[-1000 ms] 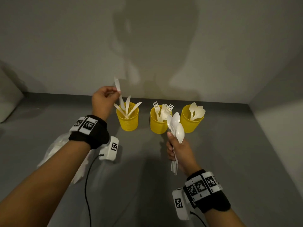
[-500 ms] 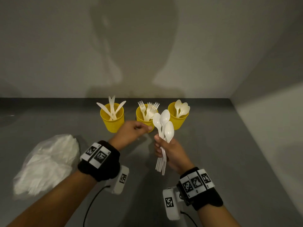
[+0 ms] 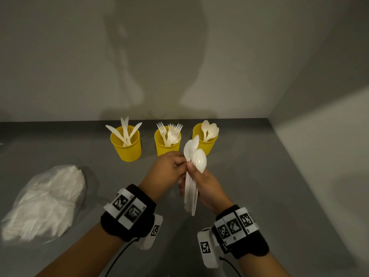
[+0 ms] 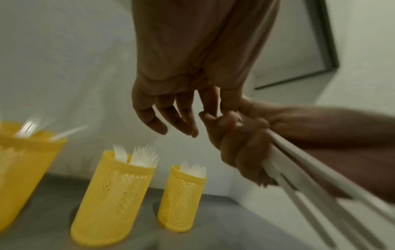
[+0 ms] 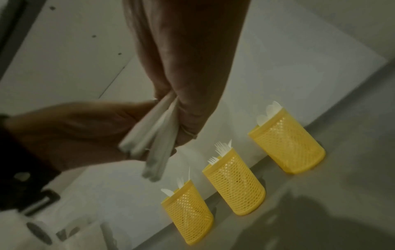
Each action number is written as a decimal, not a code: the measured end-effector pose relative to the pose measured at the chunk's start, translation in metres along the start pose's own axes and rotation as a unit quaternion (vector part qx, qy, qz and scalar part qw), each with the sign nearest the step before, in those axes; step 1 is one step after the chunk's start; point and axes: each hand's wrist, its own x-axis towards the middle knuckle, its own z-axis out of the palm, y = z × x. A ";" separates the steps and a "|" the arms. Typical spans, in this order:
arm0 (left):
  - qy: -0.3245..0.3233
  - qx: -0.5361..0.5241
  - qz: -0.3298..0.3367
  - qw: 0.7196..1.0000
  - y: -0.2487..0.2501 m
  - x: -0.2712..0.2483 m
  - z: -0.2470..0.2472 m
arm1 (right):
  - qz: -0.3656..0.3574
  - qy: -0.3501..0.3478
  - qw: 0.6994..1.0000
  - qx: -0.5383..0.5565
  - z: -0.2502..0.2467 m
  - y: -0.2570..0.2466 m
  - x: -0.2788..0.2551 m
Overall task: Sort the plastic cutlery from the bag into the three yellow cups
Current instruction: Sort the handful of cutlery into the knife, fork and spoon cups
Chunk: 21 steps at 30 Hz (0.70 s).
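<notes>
Three yellow mesh cups stand in a row by the back wall: the knife cup (image 3: pixel 126 145), the fork cup (image 3: pixel 166 146) and the spoon cup (image 3: pixel 206 143). My right hand (image 3: pixel 188 176) grips a bunch of white spoons (image 3: pixel 195 156) upright in front of the fork and spoon cups, handles (image 5: pixel 153 143) sticking out below the fist. My left hand (image 3: pixel 180 162) has come up against the bunch at the spoons' necks. In the left wrist view its fingers (image 4: pixel 181 125) hang loosely curled, with nothing between them and the thumb; one fingertip touches my right hand's thumb.
The clear plastic bag (image 3: pixel 46 200) of white cutlery lies on the grey table at the left. Walls close off the table at the back and at the right. Grey tabletop (image 3: pixel 269 186) lies right of the cups.
My left hand, which held a knife above the knife cup, now holds none; it has crossed right to the spoon bunch. My right hand stays gripped on the spoons.
</notes>
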 end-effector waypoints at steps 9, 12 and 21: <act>0.000 0.146 -0.036 0.989 -0.010 -0.008 0.011 | -0.038 0.125 0.991 -0.005 -0.016 -0.001 0.024; 0.040 0.074 -0.061 0.995 -0.019 -0.014 -0.006 | -0.074 0.175 0.980 -0.052 -0.034 -0.017 0.054; 0.125 0.001 -0.139 0.982 -0.064 -0.032 -0.043 | -0.170 0.274 0.936 -0.142 -0.050 -0.054 0.166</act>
